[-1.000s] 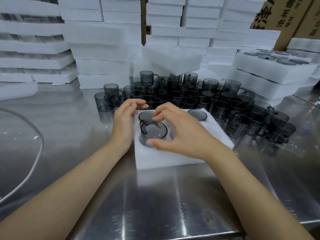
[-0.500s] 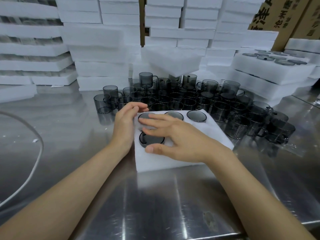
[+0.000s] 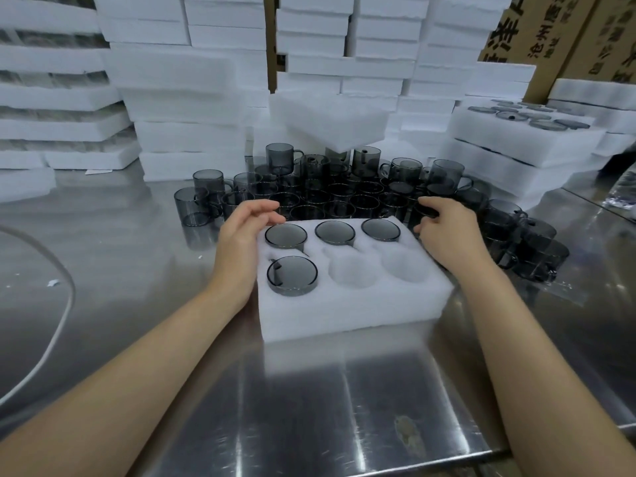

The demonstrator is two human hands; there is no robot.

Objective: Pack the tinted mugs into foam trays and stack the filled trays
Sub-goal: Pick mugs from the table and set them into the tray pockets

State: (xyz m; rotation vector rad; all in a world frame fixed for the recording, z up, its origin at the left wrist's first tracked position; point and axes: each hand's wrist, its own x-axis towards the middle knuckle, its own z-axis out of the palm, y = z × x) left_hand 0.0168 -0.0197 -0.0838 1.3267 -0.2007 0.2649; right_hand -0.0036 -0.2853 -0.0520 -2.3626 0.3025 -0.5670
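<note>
tray: foam tray (image 3: 344, 315) flat on the bench (image 3: 309, 407), centre, slightly skewed
pockets: six, two rows of three
filled: back-left mug (image 3: 285, 235), back-middle mug (image 3: 334, 232), back-right mug (image 3: 380, 229), front-left mug (image 3: 292, 274); the front-left one stands proud of the foam
empty: front-middle pocket (image 3: 351, 275), front-right pocket (image 3: 401, 266)
left hand (image 3: 241, 235): against the tray's left side, fingers loosely curled over the back-left corner, nothing held
right hand (image 3: 447, 232): at the tray's back-right corner, fingers curled in among the loose mugs; grip on one or not, cannot tell
loose mugs (image 3: 330, 191): dark tinted, packed tight just behind the tray and round its right side, some stacked two high
tilted foam tray (image 3: 330, 118): resting on top of the mug pile at the back
filled trays (image 3: 516, 146): stacked at right, beyond the mugs, top layer of mugs showing
foam stacks (image 3: 186, 98): wall of white trays along the back and left
cartons (image 3: 537, 36): brown, printed, top right
cable (image 3: 65, 304): white, looping over the bench at far left
</note>
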